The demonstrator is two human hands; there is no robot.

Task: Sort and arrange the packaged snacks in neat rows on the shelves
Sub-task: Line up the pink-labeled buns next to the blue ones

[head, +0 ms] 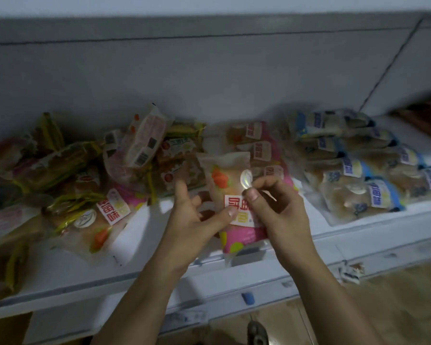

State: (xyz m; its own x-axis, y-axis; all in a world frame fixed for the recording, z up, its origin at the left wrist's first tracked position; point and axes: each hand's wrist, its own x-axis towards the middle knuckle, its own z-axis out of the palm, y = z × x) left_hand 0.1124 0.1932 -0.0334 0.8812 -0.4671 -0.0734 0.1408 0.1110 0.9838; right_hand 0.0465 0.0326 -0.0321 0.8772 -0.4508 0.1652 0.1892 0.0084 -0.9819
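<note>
Step in hand: placing one pink snack packet (230, 195) into the pink row (259, 148) on the white shelf (358, 235).
Left hand (194, 220): fingers spread, thumb pressed on the packet's label; the rest of the hold is partly hidden.
Right hand (274, 205): fingers curled, pinching the packet's right edge.
Packet position: held just above the shelf front, touching the pink row's near end.
Sorted stock: blue packets (353, 165) in rows at right.
Unsorted stock: mixed pile (85, 170) at left.
Next move, judged: lay the packet flat, aligned with its row, then draw from the pile.

White metal shelf (144, 247): jumbled yellow/pink-wrapped snack packs (67, 170) on L; blue-labelled bread packs (358, 170) in rows on R.
</note>
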